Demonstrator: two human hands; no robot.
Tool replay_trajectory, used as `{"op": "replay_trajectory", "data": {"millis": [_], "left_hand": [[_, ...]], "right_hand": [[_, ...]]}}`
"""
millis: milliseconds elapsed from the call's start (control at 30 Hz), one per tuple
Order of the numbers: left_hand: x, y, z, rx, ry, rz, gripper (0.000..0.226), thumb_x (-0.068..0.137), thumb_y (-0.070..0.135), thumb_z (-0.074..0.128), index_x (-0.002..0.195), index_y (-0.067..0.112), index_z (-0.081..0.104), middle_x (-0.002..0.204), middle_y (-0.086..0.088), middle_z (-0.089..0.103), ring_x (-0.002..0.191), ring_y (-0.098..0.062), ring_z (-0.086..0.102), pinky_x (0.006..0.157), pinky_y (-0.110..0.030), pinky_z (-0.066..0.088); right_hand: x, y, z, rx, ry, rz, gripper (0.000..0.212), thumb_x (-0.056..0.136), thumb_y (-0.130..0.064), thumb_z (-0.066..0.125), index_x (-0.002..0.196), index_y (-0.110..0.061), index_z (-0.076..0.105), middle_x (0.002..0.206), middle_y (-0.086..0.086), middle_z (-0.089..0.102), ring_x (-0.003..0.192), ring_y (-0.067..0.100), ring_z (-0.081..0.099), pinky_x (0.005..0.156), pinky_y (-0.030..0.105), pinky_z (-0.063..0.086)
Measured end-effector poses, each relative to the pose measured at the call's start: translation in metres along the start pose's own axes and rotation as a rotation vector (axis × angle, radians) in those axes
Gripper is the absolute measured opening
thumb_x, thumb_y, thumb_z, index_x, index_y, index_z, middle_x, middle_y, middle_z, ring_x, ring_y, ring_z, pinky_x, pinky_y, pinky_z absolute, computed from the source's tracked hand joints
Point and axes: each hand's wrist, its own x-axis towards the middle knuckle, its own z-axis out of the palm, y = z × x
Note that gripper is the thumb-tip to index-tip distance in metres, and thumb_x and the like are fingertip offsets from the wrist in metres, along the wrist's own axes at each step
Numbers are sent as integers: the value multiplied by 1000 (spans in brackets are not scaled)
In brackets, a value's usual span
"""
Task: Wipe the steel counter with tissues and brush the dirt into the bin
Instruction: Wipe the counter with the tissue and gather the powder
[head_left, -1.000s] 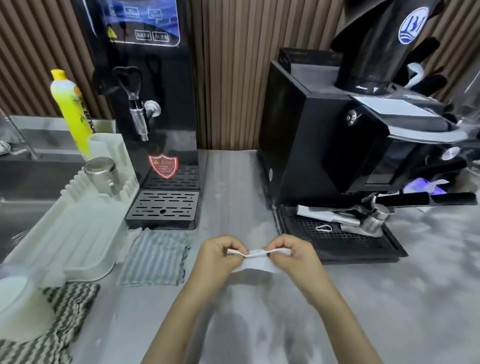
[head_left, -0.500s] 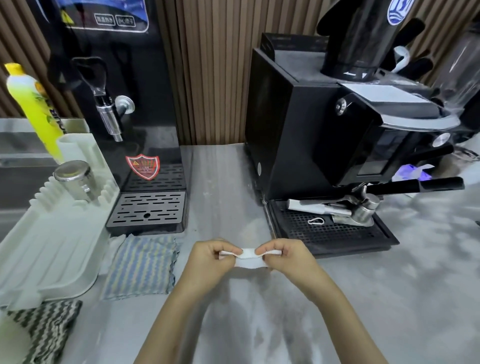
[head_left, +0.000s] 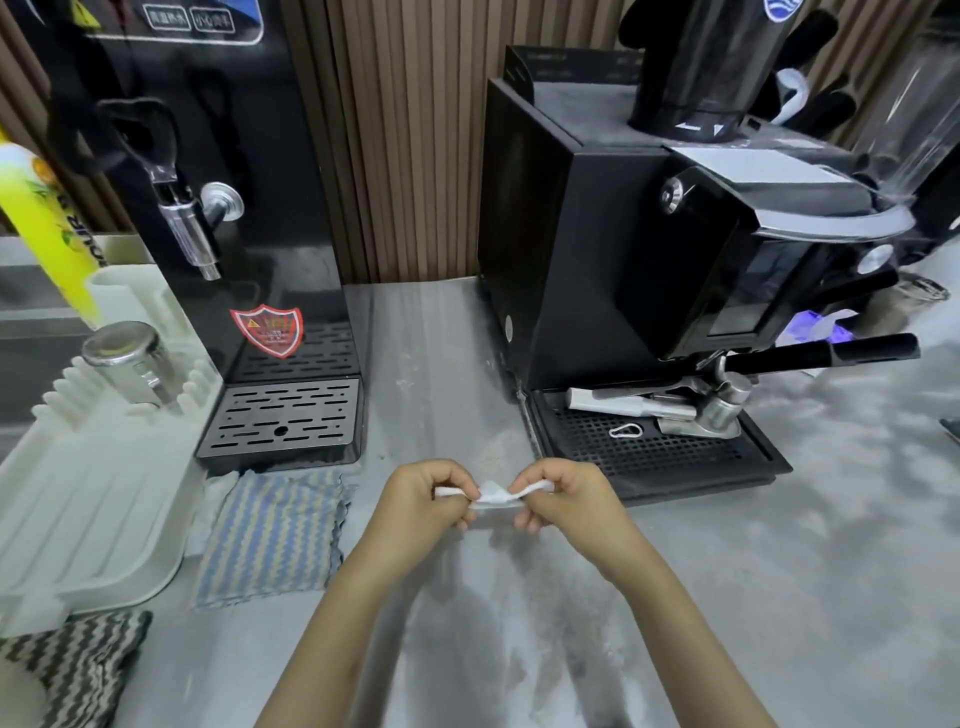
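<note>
A small white tissue (head_left: 491, 495) is pinched between both hands just above the steel counter (head_left: 727, 571), in front of the gap between the two machines. My left hand (head_left: 421, 499) grips its left end and my right hand (head_left: 566, 499) grips its right end, with the middle of the tissue folded and slack. Fine brownish specks lie on the counter just beyond the hands. No bin is in view.
A black water dispenser (head_left: 234, 260) with a drip tray stands at the left rear, and a black coffee grinder (head_left: 675, 260) with a portafilter on its tray at the right. A striped cloth (head_left: 270, 535), a white drying rack (head_left: 88, 493) and a yellow bottle (head_left: 47, 228) are at the left.
The hands have drawn closer together, so the tissue between them is shorter and more folded. The view has shifted to the right and closer to the machines.
</note>
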Motion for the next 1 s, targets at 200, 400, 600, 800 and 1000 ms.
{"op": "replay_trajectory", "data": {"millis": [200, 400, 600, 800, 1000], "left_hand": [[6, -5, 1, -2, -28, -32, 34, 75, -15, 54, 64, 14, 67, 57, -3, 63, 52, -12, 55, 57, -19, 46], [21, -16, 1, 64, -24, -15, 28, 77, -4, 66, 61, 19, 69, 66, 2, 65, 57, -4, 56, 56, -10, 43], [60, -31, 5, 237, 81, 54, 27, 75, -8, 66, 65, 17, 67, 60, 4, 56, 54, -6, 48, 50, -7, 38], [114, -46, 9, 576, 146, 251, 15, 78, -2, 66, 86, 6, 75, 78, -14, 68, 85, -27, 54, 74, -31, 46], [141, -62, 13, 719, 97, 246, 20, 86, -1, 54, 96, 3, 71, 89, -14, 63, 84, -18, 45, 76, -30, 43]], "right_hand": [[10, 8, -2, 21, 3, 34, 34, 80, 14, 45, 75, -12, 66, 61, 4, 65, 58, 14, 60, 63, 18, 50], [22, 13, -3, -32, -18, 25, 17, 80, 0, 64, 82, -16, 67, 77, 4, 65, 68, 19, 63, 69, 26, 54], [80, 27, 7, -483, -33, -153, 27, 80, 3, 55, 98, -8, 72, 88, 4, 63, 76, 10, 58, 65, 6, 40], [152, 38, 9, -967, 41, -381, 28, 79, 3, 59, 96, -12, 74, 95, 11, 72, 92, 32, 56, 76, 23, 41], [184, 32, 20, -1381, -154, -298, 23, 82, 4, 51, 103, -1, 61, 106, 13, 56, 106, 30, 53, 78, 35, 46]]}}
